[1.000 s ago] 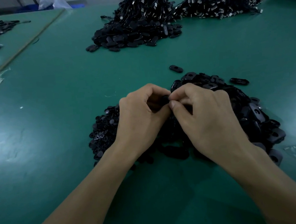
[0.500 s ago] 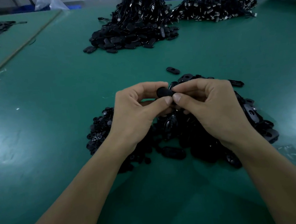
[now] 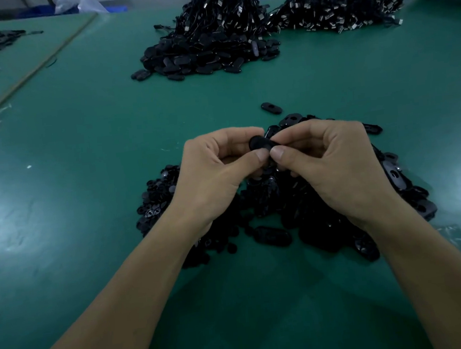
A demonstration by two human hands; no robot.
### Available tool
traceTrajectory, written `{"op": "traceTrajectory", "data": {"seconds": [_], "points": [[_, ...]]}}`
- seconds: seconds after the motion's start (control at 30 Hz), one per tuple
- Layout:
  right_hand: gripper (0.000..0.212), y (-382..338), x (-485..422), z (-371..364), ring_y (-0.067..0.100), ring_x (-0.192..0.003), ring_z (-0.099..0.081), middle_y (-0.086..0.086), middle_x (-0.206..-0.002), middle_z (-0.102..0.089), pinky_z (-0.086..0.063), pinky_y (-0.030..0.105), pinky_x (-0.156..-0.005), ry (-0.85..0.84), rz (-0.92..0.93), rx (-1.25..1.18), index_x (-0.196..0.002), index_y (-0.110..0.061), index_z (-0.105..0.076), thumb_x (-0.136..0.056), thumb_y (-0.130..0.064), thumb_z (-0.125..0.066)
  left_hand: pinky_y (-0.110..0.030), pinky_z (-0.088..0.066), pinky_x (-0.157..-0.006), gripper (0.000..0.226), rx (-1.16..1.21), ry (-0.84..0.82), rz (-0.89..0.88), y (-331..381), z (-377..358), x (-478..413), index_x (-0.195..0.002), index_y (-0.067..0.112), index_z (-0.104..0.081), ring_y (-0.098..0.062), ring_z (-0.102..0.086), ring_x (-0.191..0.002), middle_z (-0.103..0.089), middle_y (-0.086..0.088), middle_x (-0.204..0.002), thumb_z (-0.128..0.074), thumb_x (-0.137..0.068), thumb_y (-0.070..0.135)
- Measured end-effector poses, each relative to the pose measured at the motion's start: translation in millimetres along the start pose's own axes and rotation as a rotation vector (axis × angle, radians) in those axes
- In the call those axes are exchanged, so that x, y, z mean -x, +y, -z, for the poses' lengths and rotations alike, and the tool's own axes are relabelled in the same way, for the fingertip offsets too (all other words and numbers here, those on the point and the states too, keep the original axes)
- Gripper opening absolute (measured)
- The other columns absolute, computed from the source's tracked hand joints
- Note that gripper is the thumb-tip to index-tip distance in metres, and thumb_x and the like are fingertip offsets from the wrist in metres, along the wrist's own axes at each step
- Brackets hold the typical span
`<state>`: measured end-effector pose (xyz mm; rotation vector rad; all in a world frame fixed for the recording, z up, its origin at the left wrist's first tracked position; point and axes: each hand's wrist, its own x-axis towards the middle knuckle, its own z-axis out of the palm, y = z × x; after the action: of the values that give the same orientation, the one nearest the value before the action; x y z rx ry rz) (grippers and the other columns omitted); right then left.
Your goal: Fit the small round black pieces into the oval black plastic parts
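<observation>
Both hands meet above the near piles and share one oval black plastic part. My left hand pinches it from the left with thumb and fingers. My right hand pinches its right end, thumb tip beside the left thumb. Whether a round piece sits in it is hidden by the fingers. Under my left hand lies a pile of small round black pieces. Under and right of my right hand lies a heap of oval black parts.
A single oval part lies on the green table beyond the hands. Further back stand a big heap of oval parts with cords and a pile of metal-tipped cords. Plastic bags sit at both back corners.
Both hands rose off the near pile with the oval part between them. The grip has stayed the same over the last half second.
</observation>
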<state>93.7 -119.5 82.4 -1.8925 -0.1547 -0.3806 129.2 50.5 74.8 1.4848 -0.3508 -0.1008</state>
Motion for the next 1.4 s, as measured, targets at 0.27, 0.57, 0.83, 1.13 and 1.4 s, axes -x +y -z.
{"op": "traceTrajectory", "data": {"seconds": [0.27,0.57,0.83,1.13,1.4], "points": [[0.015,1.5,0.4,-0.5,0.004,-0.073,-0.072,-0.013,-0.079,-0.076,-0.053,0.014,-0.065,-0.011,-0.02,0.004,-0.089,-0.028,-0.074,-0.088,-0.013,-0.077,-0.021,-0.059,-0.071,0.02,-0.041,-0.003,-0.031,-1.1,2.0,-0.5,-0.096,0.018,-0.074,-0.011,-0.071,-0.071,-0.076,0.001,-0.078,-0.078,-0.085,0.002],[0.013,-1.2,2.9,1.3,0.002,-0.077,-0.071,-0.015,-0.083,-0.075,-0.054,0.016,-0.07,-0.031,-0.039,0.114,-0.087,-0.03,-0.071,-0.088,-0.018,-0.076,-0.018,-0.057,-0.068,0.022,-0.201,0.009,-0.118,-0.5,0.8,1.0,-0.087,0.025,-0.074,-0.008,-0.072,-0.071,-0.077,0.005,-0.077,-0.08,-0.084,0.004],[0.016,-2.5,3.6,-2.7,0.0,-0.074,-0.069,-0.018,-0.081,-0.073,-0.052,0.015,-0.067,-0.003,-0.031,0.165,-0.085,-0.032,-0.069,-0.089,-0.017,-0.075,-0.017,-0.056,-0.066,0.024,-0.282,0.017,-0.142,-3.3,2.6,-0.8,-0.085,0.029,-0.071,-0.005,-0.071,-0.069,-0.075,0.01,-0.075,-0.081,-0.084,0.007],[0.024,-2.8,3.8,-4.2,0.0,-0.081,-0.071,-0.014,-0.081,-0.074,-0.057,0.018,-0.075,0.061,0.001,0.205,-0.108,-0.025,-0.076,-0.096,-0.008,-0.063,-0.036,-0.063,-0.07,0.016,-0.308,0.116,-0.127,-8.5,7.5,-6.6,-0.086,0.029,-0.07,-0.017,-0.075,-0.069,-0.077,0.004,-0.077,-0.079,-0.084,0.016],[0.027,-5.9,11.2,-5.8,0.008,-0.095,-0.047,-0.01,-0.094,-0.058,-0.037,0.017,-0.082,-0.106,0.109,0.69,-0.117,-0.025,-0.073,-0.095,-0.038,-0.066,-0.024,-0.055,-0.069,0.018,-0.503,0.466,-0.042,-5.5,51.5,-45.1,-0.095,0.034,-0.063,-0.004,-0.072,-0.071,-0.074,0.013,-0.069,-0.074,-0.091,0.02]]}}
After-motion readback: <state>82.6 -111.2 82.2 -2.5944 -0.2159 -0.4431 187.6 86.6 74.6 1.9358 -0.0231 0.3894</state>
